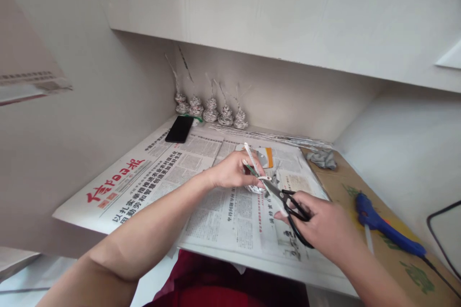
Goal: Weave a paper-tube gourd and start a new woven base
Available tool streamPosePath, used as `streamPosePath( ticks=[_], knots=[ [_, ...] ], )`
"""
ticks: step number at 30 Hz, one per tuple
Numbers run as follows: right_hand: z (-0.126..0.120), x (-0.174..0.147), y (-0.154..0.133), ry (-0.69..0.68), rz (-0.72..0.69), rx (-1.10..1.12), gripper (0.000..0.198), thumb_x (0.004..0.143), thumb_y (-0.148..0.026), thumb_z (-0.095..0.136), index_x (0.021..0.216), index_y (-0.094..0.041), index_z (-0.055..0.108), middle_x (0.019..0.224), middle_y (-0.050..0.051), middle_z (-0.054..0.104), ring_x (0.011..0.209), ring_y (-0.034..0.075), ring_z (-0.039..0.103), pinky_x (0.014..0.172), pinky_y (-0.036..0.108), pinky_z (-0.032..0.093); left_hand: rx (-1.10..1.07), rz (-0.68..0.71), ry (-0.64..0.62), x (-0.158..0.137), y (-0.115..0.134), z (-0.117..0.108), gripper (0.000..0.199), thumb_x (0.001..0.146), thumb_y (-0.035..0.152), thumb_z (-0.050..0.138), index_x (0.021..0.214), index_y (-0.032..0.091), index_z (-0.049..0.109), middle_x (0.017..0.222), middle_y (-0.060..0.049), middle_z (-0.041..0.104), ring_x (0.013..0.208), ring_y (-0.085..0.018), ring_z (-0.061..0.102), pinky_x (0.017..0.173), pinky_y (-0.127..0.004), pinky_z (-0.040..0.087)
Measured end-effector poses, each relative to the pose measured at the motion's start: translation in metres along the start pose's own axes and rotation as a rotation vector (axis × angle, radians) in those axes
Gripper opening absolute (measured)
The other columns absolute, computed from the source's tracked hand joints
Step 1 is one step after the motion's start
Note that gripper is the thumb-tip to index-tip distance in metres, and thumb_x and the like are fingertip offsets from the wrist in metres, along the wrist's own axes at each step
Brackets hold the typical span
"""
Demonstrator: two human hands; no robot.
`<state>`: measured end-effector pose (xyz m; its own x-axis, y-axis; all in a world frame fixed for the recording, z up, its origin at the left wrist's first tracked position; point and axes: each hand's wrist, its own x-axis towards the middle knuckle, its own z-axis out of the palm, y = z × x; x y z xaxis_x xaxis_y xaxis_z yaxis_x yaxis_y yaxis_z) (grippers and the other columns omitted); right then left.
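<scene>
At the middle of my view, a little toward five o'clock, sits a small woven newspaper piece (254, 188), partly hidden under the fingers, just above the newspaper (205, 220) spread over the surface. Taking that piece as the hub of my clock, my left hand (240, 170) comes in at ten, thumb and fingers pinched closed around its upper part, with a loose paper strip (249, 153) standing up toward twelve. My right hand (312, 216), at four, is curled round the handles of black-handled scissors (279, 193), whose blades point back to ten and reach the left fingertips. I cannot tell how far apart the blades are.

I judge the step in hand to be trimming a strip end close to the weave. The next move calls for a steady left pinch, fingertips kept out of the bite, and a short, careful squeeze from the right.

Away at eleven, five woven paper gourds (211, 111) stand in a row; a black phone (179, 129) lies at ten, thin paper rods (273, 137) near twelve to one, and a blue glue gun (383, 228) between three and four.
</scene>
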<state>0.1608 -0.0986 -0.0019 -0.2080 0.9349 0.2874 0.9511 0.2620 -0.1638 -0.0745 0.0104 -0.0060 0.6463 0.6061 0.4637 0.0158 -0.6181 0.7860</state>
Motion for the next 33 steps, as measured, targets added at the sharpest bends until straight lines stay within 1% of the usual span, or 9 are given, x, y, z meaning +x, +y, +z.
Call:
streamPosePath(
  ticks=[3, 5, 8, 13, 16, 19, 21, 29, 33],
  knots=[
    [-0.004, 0.002, -0.002, 0.034, -0.037, -0.073, 0.03, 0.078, -0.056, 0.06, 0.073, -0.027, 0.06, 0.058, -0.004, 0.063, 0.051, 0.015, 0.056, 0.049, 0.024, 0.034, -0.027, 0.0, -0.024, 0.0, 0.0, 0.0, 0.019, 0.069, 0.026, 0.078, 0.08, 0.011, 0.073, 0.078, -0.005, 0.063, 0.073, -0.013, 0.057, 0.071, -0.025, 0.046],
    [-0.004, 0.003, -0.002, 0.059, -0.044, -0.146, 0.03, 0.078, -0.057, 0.058, 0.072, -0.027, 0.06, 0.056, -0.003, 0.062, 0.051, 0.016, 0.058, 0.048, 0.025, 0.032, -0.043, -0.015, -0.024, 0.0, -0.001, 0.001, 0.021, 0.069, 0.027, 0.078, 0.08, 0.011, 0.072, 0.079, -0.005, 0.063, 0.072, -0.012, 0.057, 0.07, -0.024, 0.046],
    [-0.005, 0.003, -0.003, 0.085, -0.036, -0.229, 0.031, 0.078, -0.058, 0.056, 0.072, -0.027, 0.059, 0.053, -0.003, 0.061, 0.05, 0.017, 0.059, 0.047, 0.026, 0.029, -0.052, -0.029, -0.024, -0.001, -0.001, 0.001, 0.022, 0.068, 0.028, 0.079, 0.081, 0.011, 0.071, 0.079, -0.004, 0.063, 0.072, -0.012, 0.057, 0.069, -0.024, 0.046],
    [-0.007, 0.003, -0.007, 0.092, -0.047, -0.298, 0.024, 0.076, -0.051, 0.057, 0.073, -0.028, 0.061, 0.053, -0.003, 0.061, 0.05, 0.018, 0.058, 0.047, 0.027, 0.025, 0.011, 0.017, -0.058, -0.001, 0.001, 0.001, 0.017, 0.072, 0.025, 0.075, 0.081, 0.011, 0.072, 0.078, -0.004, 0.062, 0.072, -0.012, 0.055, 0.069, -0.023, 0.045],
    [-0.01, 0.003, -0.009, 0.034, 0.013, -0.269, 0.026, 0.076, -0.053, 0.057, 0.07, -0.028, 0.06, 0.05, -0.003, 0.059, 0.048, 0.018, 0.056, 0.045, 0.027, 0.024, -0.002, 0.018, -0.06, -0.001, 0.001, 0.001, 0.02, 0.071, 0.028, 0.076, 0.079, 0.011, 0.07, 0.078, -0.004, 0.061, 0.07, -0.011, 0.054, 0.067, -0.022, 0.043],
    [-0.012, 0.001, -0.01, -0.051, 0.062, -0.161, 0.033, 0.077, -0.058, 0.056, 0.066, -0.027, 0.057, 0.05, -0.004, 0.058, 0.044, 0.016, 0.051, 0.044, 0.025, 0.025, 0.001, -0.002, -0.061, -0.001, 0.001, 0.001, 0.022, 0.07, 0.031, 0.077, 0.075, 0.011, 0.068, 0.075, -0.003, 0.058, 0.069, -0.011, 0.051, 0.065, -0.022, 0.042],
    [-0.012, 0.001, -0.011, -0.076, 0.075, -0.102, 0.037, 0.078, -0.06, 0.055, 0.064, -0.026, 0.054, 0.05, -0.004, 0.057, 0.044, 0.015, 0.048, 0.044, 0.025, 0.026, 0.012, -0.013, -0.066, -0.001, 0.001, 0.001, 0.023, 0.07, 0.033, 0.077, 0.073, 0.011, 0.068, 0.073, -0.002, 0.057, 0.069, -0.011, 0.05, 0.065, -0.022, 0.042],
    [-0.013, 0.001, -0.013, -0.1, 0.093, -0.078, 0.04, 0.078, -0.064, 0.054, 0.065, -0.026, 0.054, 0.049, -0.004, 0.057, 0.041, 0.014, 0.045, 0.043, 0.025, 0.026, 0.005, -0.007, -0.065, -0.001, 0.002, 0.001, 0.024, 0.069, 0.033, 0.078, 0.073, 0.012, 0.068, 0.073, -0.002, 0.058, 0.069, -0.011, 0.05, 0.066, -0.022, 0.042],
    [-0.014, 0.001, -0.015, -0.078, 0.088, -0.136, 0.039, 0.078, -0.066, 0.052, 0.068, -0.028, 0.058, 0.052, -0.003, 0.061, 0.042, 0.016, 0.049, 0.044, 0.025, 0.026, 0.01, -0.005, -0.059, -0.001, 0.002, 0.002, 0.024, 0.069, 0.033, 0.078, 0.076, 0.012, 0.07, 0.075, -0.002, 0.059, 0.07, -0.011, 0.052, 0.066, -0.022, 0.041]
  ],
)
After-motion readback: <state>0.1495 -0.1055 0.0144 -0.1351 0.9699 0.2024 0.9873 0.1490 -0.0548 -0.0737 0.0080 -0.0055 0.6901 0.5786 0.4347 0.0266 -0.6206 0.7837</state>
